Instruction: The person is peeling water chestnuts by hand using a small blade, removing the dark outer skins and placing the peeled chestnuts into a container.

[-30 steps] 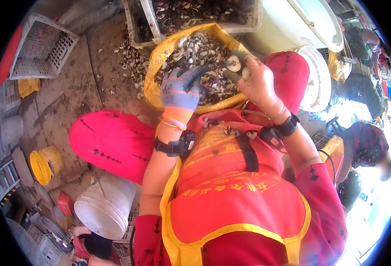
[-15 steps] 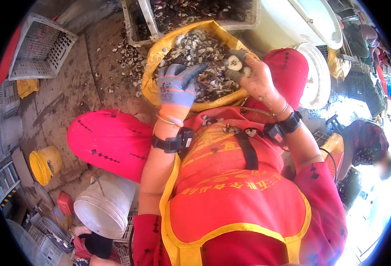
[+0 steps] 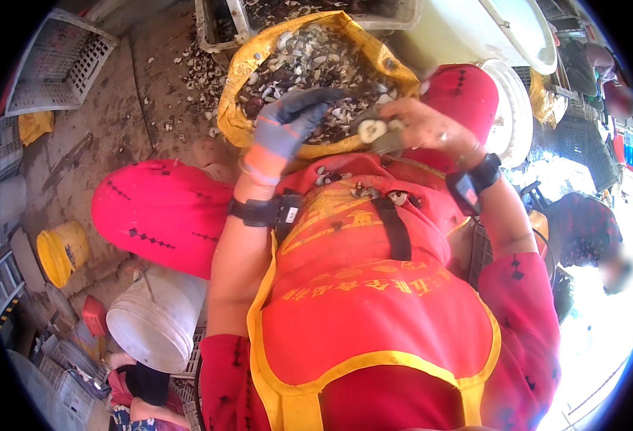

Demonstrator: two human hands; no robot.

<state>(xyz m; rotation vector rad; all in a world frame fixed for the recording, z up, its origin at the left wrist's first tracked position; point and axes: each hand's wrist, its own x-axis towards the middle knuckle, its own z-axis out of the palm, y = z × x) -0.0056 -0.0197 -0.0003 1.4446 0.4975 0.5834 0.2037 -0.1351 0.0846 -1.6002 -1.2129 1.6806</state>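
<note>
My left hand (image 3: 287,126), in a grey-blue glove with an orange cuff, reaches over the near left part of a yellow-rimmed bag (image 3: 231,80). Its fingers stretch right, apart from each other, and nothing shows in them. Inside the bag lie many broken shells (image 3: 313,54), white and dark brown. My right hand (image 3: 431,131), smeared by motion, is above the bag's near right rim. Dark covers sit on its fingertips. Between its fingers and thumb is a round white shell-like piece (image 3: 371,130) with a dark centre; its exact kind cannot be made out.
A pale bin (image 3: 212,25) with more shells stands beyond the bag. White tubs (image 3: 510,115) are at the right. On the left are a grey crate (image 3: 65,61), a yellow bucket (image 3: 63,251) and a white bucket (image 3: 155,320). Shell bits (image 3: 402,197) lie on my red apron (image 3: 374,323).
My right hand has come down and slightly right, toward my lap, with the white piece. My left fingers now stretch farther right. The whole view has shifted a little.
</note>
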